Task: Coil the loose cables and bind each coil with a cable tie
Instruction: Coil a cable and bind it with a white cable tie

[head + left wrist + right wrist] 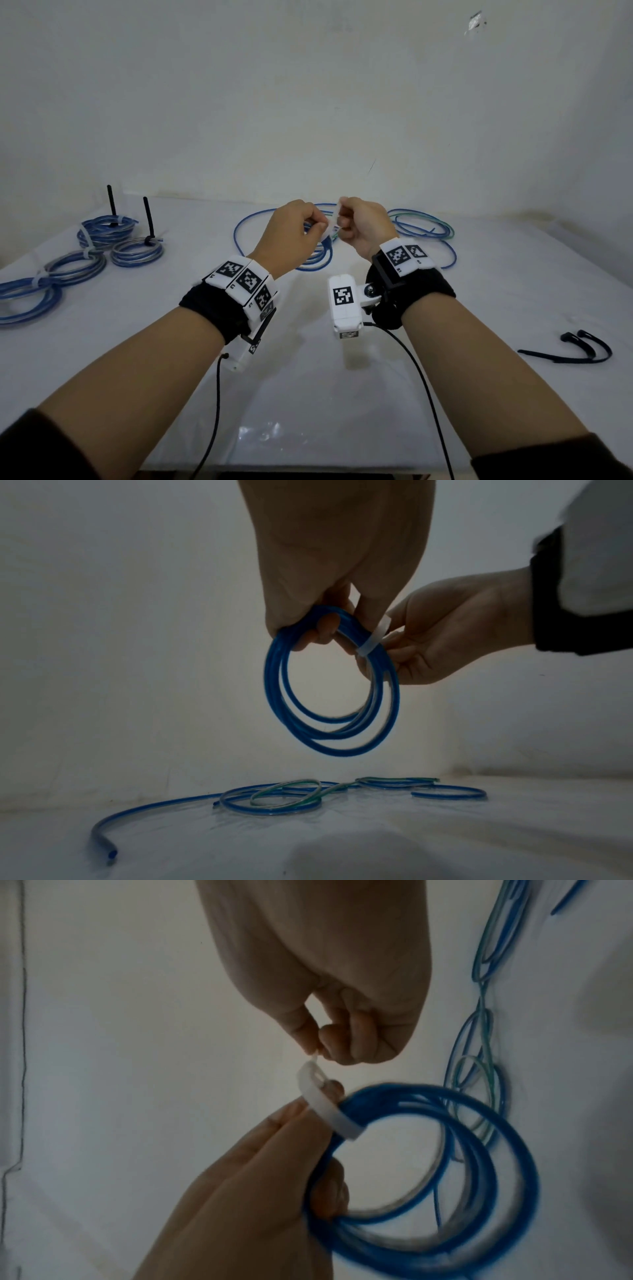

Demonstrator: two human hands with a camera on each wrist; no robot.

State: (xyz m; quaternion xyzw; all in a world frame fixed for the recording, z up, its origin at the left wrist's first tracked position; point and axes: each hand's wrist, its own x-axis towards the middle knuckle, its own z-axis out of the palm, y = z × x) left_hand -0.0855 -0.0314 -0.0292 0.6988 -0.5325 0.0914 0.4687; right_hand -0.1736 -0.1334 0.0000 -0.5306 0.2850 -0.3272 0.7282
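Left wrist — glossy round blue coil (330, 696)

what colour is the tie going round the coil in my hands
White; the cable tie around the blue coil shows best in the right wrist view.

We see the blue coil (330, 696) as smooth, glossy plastic tubing, partly see-through, and the white cable tie (325, 1110) round it as flat, matt, slightly translucent plastic. At lower centre of the left wrist view, the loose cables (284, 796) show the same shiny clear sheath. The table (445, 342) wears a matt white cloth-like cover with a glossy transparent sheet (260, 431) near its front edge. The wrist straps (212, 308) look like black fabric.
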